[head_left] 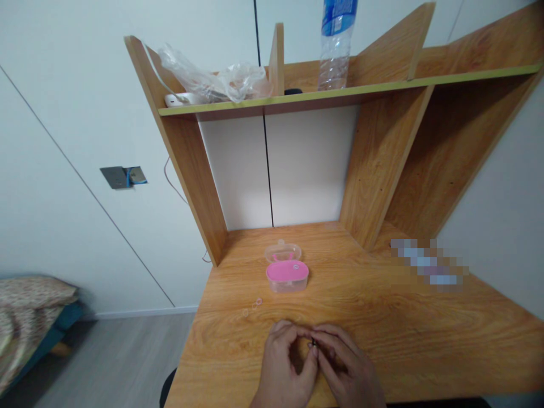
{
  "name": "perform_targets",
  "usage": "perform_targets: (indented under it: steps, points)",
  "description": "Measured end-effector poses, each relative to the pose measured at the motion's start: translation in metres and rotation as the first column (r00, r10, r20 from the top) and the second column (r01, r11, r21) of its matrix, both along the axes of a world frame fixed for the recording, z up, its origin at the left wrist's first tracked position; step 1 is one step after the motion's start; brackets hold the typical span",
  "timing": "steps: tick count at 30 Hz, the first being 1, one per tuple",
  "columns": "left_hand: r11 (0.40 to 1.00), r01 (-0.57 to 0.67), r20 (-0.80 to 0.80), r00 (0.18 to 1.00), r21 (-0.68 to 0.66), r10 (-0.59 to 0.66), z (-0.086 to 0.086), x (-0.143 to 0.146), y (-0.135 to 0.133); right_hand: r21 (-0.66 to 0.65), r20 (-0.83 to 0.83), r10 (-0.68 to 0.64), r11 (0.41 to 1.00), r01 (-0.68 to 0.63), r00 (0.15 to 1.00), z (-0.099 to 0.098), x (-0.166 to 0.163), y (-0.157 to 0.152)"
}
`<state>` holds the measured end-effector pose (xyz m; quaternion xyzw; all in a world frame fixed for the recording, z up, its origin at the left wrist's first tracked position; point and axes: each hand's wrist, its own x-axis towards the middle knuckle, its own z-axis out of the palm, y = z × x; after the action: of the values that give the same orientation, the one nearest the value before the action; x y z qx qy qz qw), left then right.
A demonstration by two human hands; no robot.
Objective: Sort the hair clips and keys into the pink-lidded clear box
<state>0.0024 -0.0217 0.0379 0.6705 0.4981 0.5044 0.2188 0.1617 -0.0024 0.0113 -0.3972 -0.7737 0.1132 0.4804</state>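
Near the surface's (408, 351) front edge, left hand (285, 364) and right hand (349, 365) meet, fingertips of both pinched on a small dark object (314, 342); detail too small to read. Pink-topped box (287, 279) farther in, toward the back edge. Small loops (259, 301) lie between box and left edge.

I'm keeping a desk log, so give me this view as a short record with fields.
Left hand: fingertips around a small dark item
Right hand: fingertips around the same item
Item identity: too small to tell
Desk: pink-and-clear box, small loops beyond the left hand
Shelf: clear plastic bag, blue-labelled bottle
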Motion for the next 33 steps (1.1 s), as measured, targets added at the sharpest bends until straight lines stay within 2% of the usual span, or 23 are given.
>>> perform_targets:
  steps: [5, 19, 33]
  points:
    - [1.0, 0.014, 0.006, 1.0, -0.012, -0.014, 0.0031, 0.0008, 0.0008, 0.016, -0.032, -0.014, 1.0, 0.014, 0.999, -0.0003, -0.0002, -0.0004]
    - [1.0, 0.02, 0.021, 1.0, -0.005, -0.02, -0.0014, 0.0002, 0.0012, -0.016, -0.028, -0.016, 1.0, 0.015, 0.999, -0.0036, 0.0022, 0.0005]
    - [1.0, 0.006, 0.032, 0.999, 0.031, -0.007, 0.0008, 0.0015, 0.0022, 0.036, -0.062, -0.021, 0.999, 0.023, 0.998, -0.002, 0.0018, 0.0006]
